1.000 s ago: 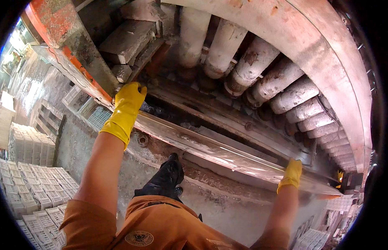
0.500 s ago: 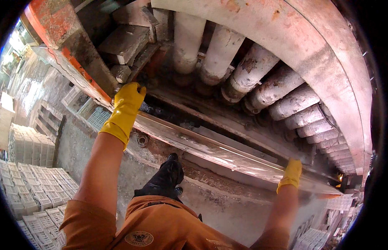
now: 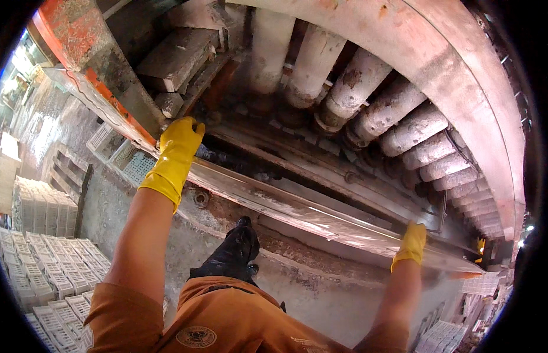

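A long, wet metal panel (image 3: 297, 215) runs slantwise across in front of me, along the front of a large machine. My left hand (image 3: 178, 147), in a yellow rubber glove, is closed over the panel's upper edge near its left end. Far along the same edge, my right hand (image 3: 411, 242), also gloved in yellow, is closed on it; its fingertips are mostly hidden. Behind the panel lies a dark, narrow trough (image 3: 274, 175). Beyond that stands a row of thick, worn grey cylinders (image 3: 351, 88).
A curved pale beam (image 3: 444, 65) arches above the cylinders. An orange-edged frame post (image 3: 100, 65) rises at the left. White plastic crates (image 3: 44, 206) are stacked on the floor at left, near a pallet (image 3: 68, 167). More crates (image 3: 442, 338) stand at lower right.
The cylinders and the pale beam have shifted slightly up and away from the panel, showing more of the ledge at their feet. Both hands and the panel have hardly moved.
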`<state>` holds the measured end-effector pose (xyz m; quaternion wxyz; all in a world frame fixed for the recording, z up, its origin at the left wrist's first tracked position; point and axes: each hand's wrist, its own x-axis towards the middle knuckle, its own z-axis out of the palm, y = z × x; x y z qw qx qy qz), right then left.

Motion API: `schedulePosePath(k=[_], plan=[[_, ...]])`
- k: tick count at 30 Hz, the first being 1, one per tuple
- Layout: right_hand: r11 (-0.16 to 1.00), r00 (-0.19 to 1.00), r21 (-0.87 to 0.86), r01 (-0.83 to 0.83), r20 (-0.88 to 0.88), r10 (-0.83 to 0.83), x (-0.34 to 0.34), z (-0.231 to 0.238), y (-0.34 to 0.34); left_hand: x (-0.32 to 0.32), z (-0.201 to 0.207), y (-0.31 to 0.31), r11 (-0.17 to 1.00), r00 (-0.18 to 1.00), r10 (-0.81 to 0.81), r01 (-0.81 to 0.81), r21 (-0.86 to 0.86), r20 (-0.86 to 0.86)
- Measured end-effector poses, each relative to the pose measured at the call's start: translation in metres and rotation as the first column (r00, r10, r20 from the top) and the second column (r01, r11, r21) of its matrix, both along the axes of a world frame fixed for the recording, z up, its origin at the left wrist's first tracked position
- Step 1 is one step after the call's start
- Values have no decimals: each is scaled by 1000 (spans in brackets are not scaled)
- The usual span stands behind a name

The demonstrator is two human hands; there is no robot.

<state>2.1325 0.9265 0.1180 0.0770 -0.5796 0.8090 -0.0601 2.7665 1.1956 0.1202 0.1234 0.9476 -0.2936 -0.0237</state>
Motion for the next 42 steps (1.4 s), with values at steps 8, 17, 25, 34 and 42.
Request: schedulePosePath(k=[8,17,25,34,42], plan=[[997,991,-69,-28,126,36,-27,-19,29,-4,-6,25,1000,1000,-17,17,-14,20],[997,987,-73,27,161,-15,-25,-16,58,-4,-16,42,996,998,-33,36,-82,48],[996,965,-38,85,252,-72,-13,-3,82,-4,-20,54,997,999,-43,44,-57,3],[996,990,-73,53,136,-43,-29,-14,88,-6,-23,63,996,999,-44,45,-78,19],[994,982,-66,92,169,-79,-45,-28,103,-15,-26,78,989,995,-67,76,-130,68]])
